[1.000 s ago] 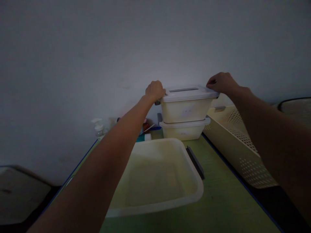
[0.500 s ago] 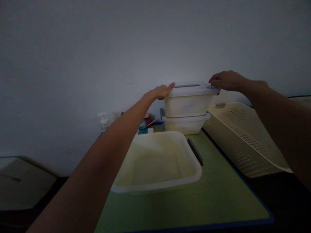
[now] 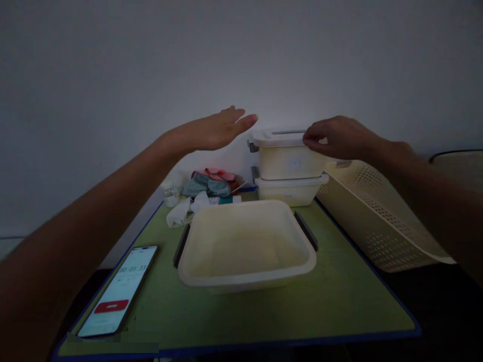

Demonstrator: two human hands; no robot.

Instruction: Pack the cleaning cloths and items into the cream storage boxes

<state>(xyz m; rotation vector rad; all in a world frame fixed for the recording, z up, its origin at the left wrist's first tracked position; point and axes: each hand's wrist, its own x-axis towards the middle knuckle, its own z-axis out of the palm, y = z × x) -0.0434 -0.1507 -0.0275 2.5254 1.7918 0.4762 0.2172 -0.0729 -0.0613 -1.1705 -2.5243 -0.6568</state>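
Observation:
A lidded cream box (image 3: 289,163) with grey clips is stacked on a second lidded box (image 3: 289,191) at the back of the table. My left hand (image 3: 221,128) hovers to the left of the upper box, fingers stretched out and empty. In front of the upper lid's right part is my right hand (image 3: 335,136), its fingers curled and thumb tip close to them. Nothing shows between those fingers, and whether they touch the lid I cannot tell. An open cream basin (image 3: 245,279) with dark side handles stands nearer to me, lidless.
A phone (image 3: 118,291) displaying a timer lies at the left of the green table (image 3: 332,306). Cloths (image 3: 211,182), white crumpled items (image 3: 181,213) and a small bottle (image 3: 170,193) are behind the basin. To the right, a perforated basket (image 3: 377,216) leans outward.
My left hand has lifted off the upper lid and moved left. My right hand has shifted left from the lid's right end. The phone and cloths have come into view.

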